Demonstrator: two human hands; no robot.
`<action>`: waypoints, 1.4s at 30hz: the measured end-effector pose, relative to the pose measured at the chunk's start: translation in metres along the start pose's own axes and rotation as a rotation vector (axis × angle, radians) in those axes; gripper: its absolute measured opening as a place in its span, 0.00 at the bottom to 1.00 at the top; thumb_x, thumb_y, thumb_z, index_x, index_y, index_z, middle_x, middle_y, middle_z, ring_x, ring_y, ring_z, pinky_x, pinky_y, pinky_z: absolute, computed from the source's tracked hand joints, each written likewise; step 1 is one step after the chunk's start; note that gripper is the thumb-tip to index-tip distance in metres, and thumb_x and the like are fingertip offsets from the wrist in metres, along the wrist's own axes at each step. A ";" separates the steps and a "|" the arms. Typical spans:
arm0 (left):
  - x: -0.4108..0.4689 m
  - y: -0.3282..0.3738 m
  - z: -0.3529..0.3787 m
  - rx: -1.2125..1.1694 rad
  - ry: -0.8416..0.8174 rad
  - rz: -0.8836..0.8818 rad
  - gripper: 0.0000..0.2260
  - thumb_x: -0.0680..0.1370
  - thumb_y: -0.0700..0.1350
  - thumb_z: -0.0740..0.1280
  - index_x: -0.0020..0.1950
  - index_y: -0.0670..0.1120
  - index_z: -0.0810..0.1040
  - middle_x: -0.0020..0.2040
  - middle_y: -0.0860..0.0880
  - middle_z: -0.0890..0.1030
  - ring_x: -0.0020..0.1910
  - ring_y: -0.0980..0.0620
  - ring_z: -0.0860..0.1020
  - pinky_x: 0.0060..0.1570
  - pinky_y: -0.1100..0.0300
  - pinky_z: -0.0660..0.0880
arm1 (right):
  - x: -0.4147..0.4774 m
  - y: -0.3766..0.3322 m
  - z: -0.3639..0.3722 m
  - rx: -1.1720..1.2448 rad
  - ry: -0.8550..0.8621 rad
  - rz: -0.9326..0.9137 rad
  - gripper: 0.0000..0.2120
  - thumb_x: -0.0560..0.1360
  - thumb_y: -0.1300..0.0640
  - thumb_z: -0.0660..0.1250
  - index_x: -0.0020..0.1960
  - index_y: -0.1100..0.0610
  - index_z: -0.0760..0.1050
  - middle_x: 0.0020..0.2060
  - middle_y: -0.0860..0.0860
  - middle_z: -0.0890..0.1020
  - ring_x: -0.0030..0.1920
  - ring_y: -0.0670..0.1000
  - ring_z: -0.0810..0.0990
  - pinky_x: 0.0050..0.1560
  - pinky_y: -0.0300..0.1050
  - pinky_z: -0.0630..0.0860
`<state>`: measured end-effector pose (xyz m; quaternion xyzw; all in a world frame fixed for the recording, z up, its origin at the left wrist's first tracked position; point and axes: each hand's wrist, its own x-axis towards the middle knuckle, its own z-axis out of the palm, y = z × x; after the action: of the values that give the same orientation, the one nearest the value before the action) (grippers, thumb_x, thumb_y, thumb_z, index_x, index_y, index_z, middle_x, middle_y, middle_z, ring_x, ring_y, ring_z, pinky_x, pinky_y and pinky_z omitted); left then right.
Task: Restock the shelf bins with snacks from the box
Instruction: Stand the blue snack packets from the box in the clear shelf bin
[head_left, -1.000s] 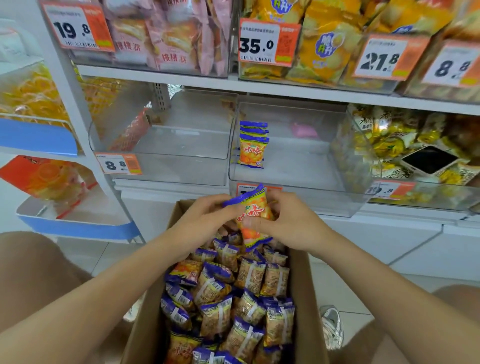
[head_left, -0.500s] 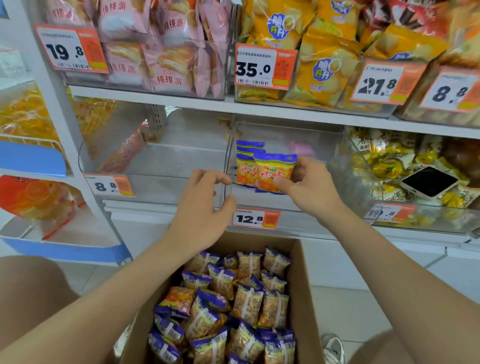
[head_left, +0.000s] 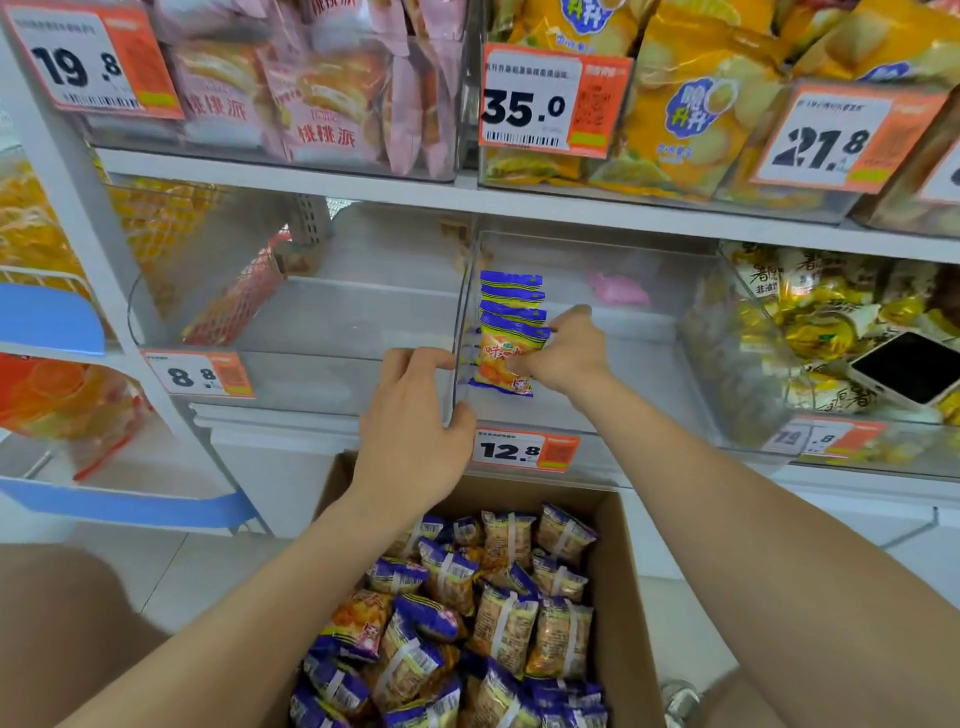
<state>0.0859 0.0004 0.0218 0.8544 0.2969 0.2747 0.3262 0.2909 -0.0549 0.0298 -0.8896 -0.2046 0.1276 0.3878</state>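
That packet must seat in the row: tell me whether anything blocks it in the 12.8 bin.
Nothing visible does. The right hand holds the snack packet right at the front of the packet row in the clear bin; the left hand grips the bin's edge, off to the side.

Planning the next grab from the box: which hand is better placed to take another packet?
Left. The left hand holds no packet and is nearer the box; the right hand is inside the clear bin, pinching the front packet.
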 end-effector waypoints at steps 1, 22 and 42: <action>-0.001 -0.001 -0.001 -0.001 -0.002 0.006 0.18 0.80 0.46 0.71 0.69 0.52 0.73 0.67 0.54 0.68 0.53 0.52 0.78 0.50 0.57 0.79 | 0.000 0.001 0.000 -0.012 0.010 -0.001 0.35 0.65 0.53 0.86 0.62 0.60 0.69 0.49 0.49 0.77 0.51 0.51 0.79 0.48 0.48 0.76; -0.050 -0.053 -0.009 0.529 -0.773 0.128 0.04 0.82 0.48 0.67 0.56 0.56 0.75 0.49 0.57 0.76 0.48 0.54 0.76 0.52 0.52 0.79 | -0.156 -0.001 -0.036 -0.223 -0.263 -0.707 0.05 0.74 0.57 0.67 0.44 0.47 0.79 0.27 0.45 0.79 0.31 0.45 0.79 0.37 0.43 0.77; -0.075 -0.076 0.006 0.684 -0.927 0.046 0.17 0.76 0.48 0.75 0.61 0.48 0.75 0.56 0.48 0.78 0.52 0.48 0.79 0.53 0.49 0.81 | -0.193 0.068 0.029 -0.837 -0.679 -0.518 0.15 0.82 0.58 0.62 0.37 0.54 0.65 0.35 0.52 0.71 0.34 0.54 0.74 0.33 0.51 0.73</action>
<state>0.0147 -0.0070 -0.0577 0.9487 0.1763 -0.2330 0.1212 0.1268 -0.1676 -0.0267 -0.7974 -0.5604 0.2145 -0.0640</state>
